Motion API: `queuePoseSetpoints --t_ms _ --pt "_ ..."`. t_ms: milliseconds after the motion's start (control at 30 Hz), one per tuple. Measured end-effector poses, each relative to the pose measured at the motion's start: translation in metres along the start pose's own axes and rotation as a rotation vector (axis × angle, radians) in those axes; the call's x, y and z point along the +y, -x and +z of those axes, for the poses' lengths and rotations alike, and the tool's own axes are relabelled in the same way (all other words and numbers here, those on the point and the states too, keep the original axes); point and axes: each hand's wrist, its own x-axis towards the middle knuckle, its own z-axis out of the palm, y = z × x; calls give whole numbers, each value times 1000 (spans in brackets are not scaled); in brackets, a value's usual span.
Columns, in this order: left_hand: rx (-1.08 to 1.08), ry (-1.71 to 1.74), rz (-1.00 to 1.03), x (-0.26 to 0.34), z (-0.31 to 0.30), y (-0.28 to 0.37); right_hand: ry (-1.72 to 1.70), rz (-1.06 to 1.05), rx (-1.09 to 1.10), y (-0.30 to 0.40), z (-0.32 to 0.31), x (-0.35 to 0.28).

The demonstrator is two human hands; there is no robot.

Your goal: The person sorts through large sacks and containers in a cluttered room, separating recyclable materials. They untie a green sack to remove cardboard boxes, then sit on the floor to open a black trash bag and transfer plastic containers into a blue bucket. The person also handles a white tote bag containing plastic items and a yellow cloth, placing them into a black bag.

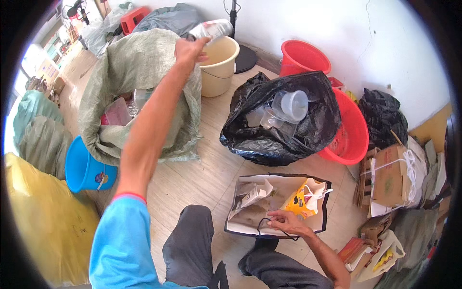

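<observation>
My left hand (190, 50) is stretched far out and grips a blurred silver-and-white can (213, 29). The can is over the rim of a cream plastic bucket (216, 79) with a wire handle. Under my left forearm, a large woven sack (140, 50) gapes around plastic containers (121, 112). My right hand (287, 221) pinches the black cord handle (260, 227) of an upright paper carrier bag (249, 223). Inside that bag are a small white box (254, 195) and a yellow paper bag (301, 200) with white handles.
A black plastic bag (238, 139) of clear plastic cups (294, 104) stands ahead, against a red basin (352, 126). Behind it is a red bucket (306, 56). A blue bucket (79, 166) and a yellow sack (43, 224) lie left; tied cardboard (389, 177) lies right.
</observation>
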Motion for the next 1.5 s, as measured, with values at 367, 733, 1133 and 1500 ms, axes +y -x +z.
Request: queuePoseSetpoints --t_ms 367,733,1133,1500 --pt "-899 12 96 -112 51 260 365 -155 332 -6 -19 39" --pt "-759 -636 271 -185 40 443 1522 -212 444 -92 -35 45" --pt "-1371 -978 84 -225 58 441 1779 134 339 -97 -65 70" --pt "-1564 -918 164 -231 50 441 1389 -186 588 -36 -78 -7"
